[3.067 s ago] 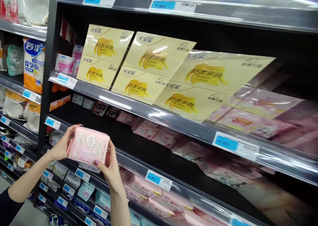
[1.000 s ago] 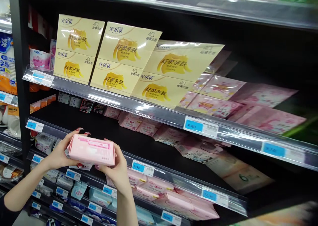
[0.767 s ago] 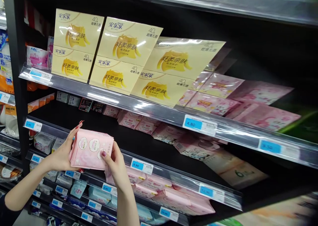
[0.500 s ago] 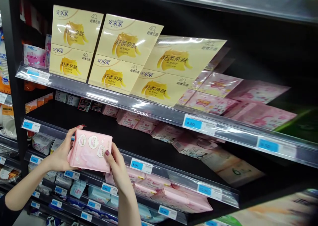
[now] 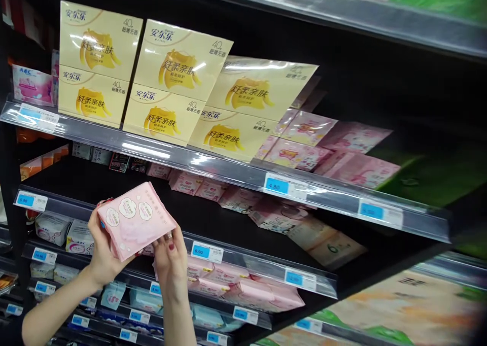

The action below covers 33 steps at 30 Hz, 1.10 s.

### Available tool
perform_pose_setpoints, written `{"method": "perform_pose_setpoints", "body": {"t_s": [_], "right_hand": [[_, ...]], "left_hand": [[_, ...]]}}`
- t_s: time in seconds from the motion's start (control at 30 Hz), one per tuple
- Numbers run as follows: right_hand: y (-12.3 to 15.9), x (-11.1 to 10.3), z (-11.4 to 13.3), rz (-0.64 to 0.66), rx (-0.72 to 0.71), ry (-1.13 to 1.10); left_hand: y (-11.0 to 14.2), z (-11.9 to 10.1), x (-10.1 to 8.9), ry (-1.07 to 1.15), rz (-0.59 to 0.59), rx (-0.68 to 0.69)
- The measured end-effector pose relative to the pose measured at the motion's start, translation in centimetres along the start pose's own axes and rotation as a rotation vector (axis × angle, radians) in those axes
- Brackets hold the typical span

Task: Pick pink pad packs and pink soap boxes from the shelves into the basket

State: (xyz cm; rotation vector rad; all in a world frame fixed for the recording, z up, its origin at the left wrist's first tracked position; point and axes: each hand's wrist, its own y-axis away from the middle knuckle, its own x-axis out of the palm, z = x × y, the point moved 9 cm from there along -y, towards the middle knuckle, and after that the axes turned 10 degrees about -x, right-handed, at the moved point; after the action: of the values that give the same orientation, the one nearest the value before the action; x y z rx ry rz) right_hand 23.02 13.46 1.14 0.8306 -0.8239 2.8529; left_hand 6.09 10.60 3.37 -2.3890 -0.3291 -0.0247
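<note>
I hold a soft pink packet [image 5: 134, 219] with white cloud-shaped labels in front of a dark store shelf. My left hand [image 5: 99, 252] grips its left side from behind and below, fingers wrapped round the edge. My right hand [image 5: 170, 258] pinches its lower right corner, thumb and fingers closed on it. The packet is tilted, its printed face toward me. Behind it runs the shelf rail [image 5: 236, 258] with blue price tags.
Yellow boxes [image 5: 163, 82] stand stacked on the shelf above, with pink packets [image 5: 327, 148] to their right. More pink packets [image 5: 243, 290] lie on the shelf below my hands. Small white and blue packs [image 5: 53, 229] fill the lower left shelves. Green packaging [image 5: 429, 173] blurs at right.
The packet was turned edge-on, then face-on, and is now tilted with its right corner lower. My right hand has slid down to that corner. The view has shifted right.
</note>
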Motion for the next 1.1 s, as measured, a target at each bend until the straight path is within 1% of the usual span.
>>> {"method": "perform_pose_setpoints", "body": {"t_s": [0.07, 0.13, 0.2, 0.33, 0.47, 0.57, 0.67, 0.77, 0.83, 0.9, 0.97, 1.03, 1.07, 1.1], "right_hand": [[0.2, 0.0, -0.3, -0.039, -0.005, 0.018], [0.2, 0.0, -0.1, -0.057, 0.008, 0.063], [0.0, -0.3, 0.6, -0.077, 0.023, 0.113], [-0.6, -0.9, 2.5, -0.104, 0.037, 0.180], [-0.9, -1.0, 4.0, -0.124, 0.000, 0.163], [-0.9, -0.9, 4.2, -0.126, -0.014, 0.143], [-1.0, -1.0, 4.0, -0.085, -0.018, 0.142], [-1.1, -1.8, 4.4, -0.001, -0.012, 0.199], [-0.9, -3.2, 5.6, 0.036, -0.002, 0.301], [-0.3, -4.9, 7.3, 0.079, 0.025, 0.454], [0.8, -6.5, 8.9, 0.187, 0.101, 0.627], [2.9, -8.3, 9.6, 0.312, 0.232, 0.737], [4.2, -9.5, 9.8, 0.342, 0.292, 0.757], [5.7, -10.8, 9.9, 0.338, 0.341, 0.760]], "left_hand": [[1.1, -0.1, 1.1, -0.026, -0.101, -0.004], [2.0, -0.1, 2.3, -0.046, -0.147, -0.023], [2.8, -0.3, 3.4, -0.064, -0.153, -0.030], [4.4, -1.3, 4.9, -0.106, -0.123, 0.040], [5.2, -0.9, 5.7, -0.049, -0.081, -0.002], [5.4, -0.8, 5.9, -0.023, -0.084, -0.012], [5.5, -0.8, 5.9, -0.012, -0.081, -0.002], [5.4, -0.3, 5.8, 0.051, -0.041, -0.035], [5.5, 0.1, 5.6, 0.108, 0.021, -0.046], [5.8, 0.5, 5.9, 0.171, 0.150, -0.031], [6.6, 0.9, 6.9, 0.231, 0.349, -0.005], [8.1, 1.5, 8.4, 0.271, 0.573, 0.000], [9.1, 1.9, 9.4, 0.282, 0.684, -0.013], [10.4, 2.3, 10.3, 0.288, 0.789, -0.027]]}}
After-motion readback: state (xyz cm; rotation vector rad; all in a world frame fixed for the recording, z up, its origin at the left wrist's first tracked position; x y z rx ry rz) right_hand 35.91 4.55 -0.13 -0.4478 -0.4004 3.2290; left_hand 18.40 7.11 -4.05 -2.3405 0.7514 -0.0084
